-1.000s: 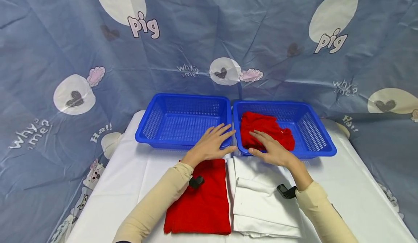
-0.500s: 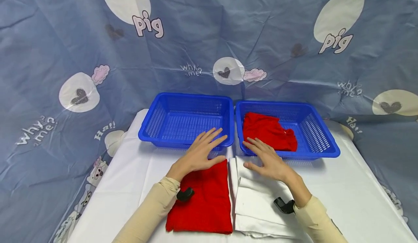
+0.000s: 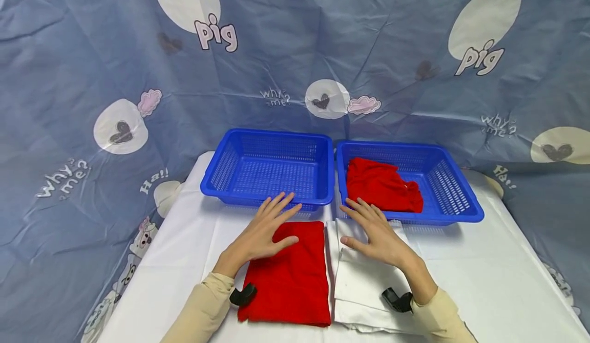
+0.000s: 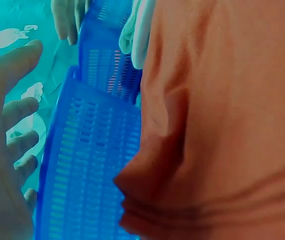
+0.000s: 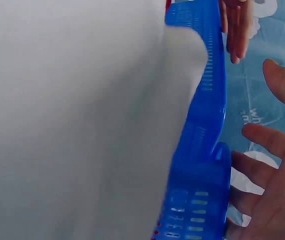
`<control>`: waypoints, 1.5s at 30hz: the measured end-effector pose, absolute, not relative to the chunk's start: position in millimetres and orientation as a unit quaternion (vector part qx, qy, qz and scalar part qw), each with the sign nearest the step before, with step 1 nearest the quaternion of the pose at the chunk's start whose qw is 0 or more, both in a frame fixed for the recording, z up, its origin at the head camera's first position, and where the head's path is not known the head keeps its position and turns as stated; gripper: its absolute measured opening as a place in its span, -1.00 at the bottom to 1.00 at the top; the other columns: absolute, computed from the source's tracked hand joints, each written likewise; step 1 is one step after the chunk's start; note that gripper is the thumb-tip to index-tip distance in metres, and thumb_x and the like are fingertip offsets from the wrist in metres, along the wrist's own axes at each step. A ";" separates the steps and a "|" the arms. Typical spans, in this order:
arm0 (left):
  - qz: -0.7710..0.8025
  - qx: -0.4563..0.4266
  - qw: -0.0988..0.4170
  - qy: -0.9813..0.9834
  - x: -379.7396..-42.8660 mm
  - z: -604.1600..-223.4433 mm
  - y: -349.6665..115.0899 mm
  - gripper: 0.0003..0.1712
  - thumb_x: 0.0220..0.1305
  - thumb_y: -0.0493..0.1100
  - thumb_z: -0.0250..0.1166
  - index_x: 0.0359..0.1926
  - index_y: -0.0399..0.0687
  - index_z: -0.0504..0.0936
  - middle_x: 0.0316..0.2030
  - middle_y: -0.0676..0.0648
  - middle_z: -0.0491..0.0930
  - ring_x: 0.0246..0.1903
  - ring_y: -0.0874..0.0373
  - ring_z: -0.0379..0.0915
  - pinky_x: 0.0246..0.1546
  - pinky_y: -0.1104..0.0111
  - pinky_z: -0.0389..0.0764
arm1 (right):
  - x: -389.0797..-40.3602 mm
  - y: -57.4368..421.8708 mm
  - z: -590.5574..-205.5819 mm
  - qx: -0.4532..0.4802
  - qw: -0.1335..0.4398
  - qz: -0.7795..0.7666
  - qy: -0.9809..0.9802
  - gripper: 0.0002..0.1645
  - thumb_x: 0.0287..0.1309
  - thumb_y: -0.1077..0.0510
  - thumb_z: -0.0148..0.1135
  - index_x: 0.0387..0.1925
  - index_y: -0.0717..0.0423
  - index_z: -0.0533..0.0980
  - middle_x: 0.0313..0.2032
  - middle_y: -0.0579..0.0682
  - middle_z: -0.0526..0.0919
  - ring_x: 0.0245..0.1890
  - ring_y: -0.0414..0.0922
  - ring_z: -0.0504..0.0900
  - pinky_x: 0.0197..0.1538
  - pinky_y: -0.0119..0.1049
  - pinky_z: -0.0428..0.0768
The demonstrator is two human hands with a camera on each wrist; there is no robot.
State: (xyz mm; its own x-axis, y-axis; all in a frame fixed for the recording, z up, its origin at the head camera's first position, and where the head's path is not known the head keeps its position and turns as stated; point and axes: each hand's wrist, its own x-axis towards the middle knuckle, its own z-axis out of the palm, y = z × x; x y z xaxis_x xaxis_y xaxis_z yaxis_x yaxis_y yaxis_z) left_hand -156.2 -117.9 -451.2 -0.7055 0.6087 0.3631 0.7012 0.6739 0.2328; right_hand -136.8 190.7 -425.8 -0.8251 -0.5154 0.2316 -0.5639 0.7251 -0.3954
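My left hand (image 3: pixel 260 233) hovers with spread fingers over the upper left of a folded red cloth (image 3: pixel 295 281) on the table, holding nothing. My right hand (image 3: pixel 380 233), its fingers also extended, is above a folded white cloth (image 3: pixel 361 286) close to the front rim of the right blue basket (image 3: pixel 442 217). Inside that basket, at its left side, lies a crumpled red cloth (image 3: pixel 380 184). Behind my left hand stands the left blue basket (image 3: pixel 272 174), with nothing in it. Both wrist views show the fingers apart from the cloths.
A white cloth covers the table (image 3: pixel 184 261). The two baskets stand side by side at its back edge, against a hanging blue printed sheet (image 3: pixel 267 51). Dark wrist mounts (image 3: pixel 244 294) sit on both wrists, low over the folded cloths.
Both hands have drawn back from the baskets toward me. The left hand has also moved left, over the folded red cloth. The cloths and baskets stay in place while the head view shifts slightly.
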 end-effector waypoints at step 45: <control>-0.254 -0.263 0.053 -0.929 -100.8 -506.6 -180.1 -0.18 0.04 0.34 0.09 0.31 0.24 0.12 0.35 0.04 0.01 0.27 0.14 0.07 0.11 0.08 0.05 | -104.0 137.8 -466.6 0.359 -0.006 0.217 -0.908 -0.10 -0.02 -0.22 0.17 0.32 -0.20 0.03 0.31 -0.02 0.12 0.30 -0.06 0.16 0.25 0.21 -0.04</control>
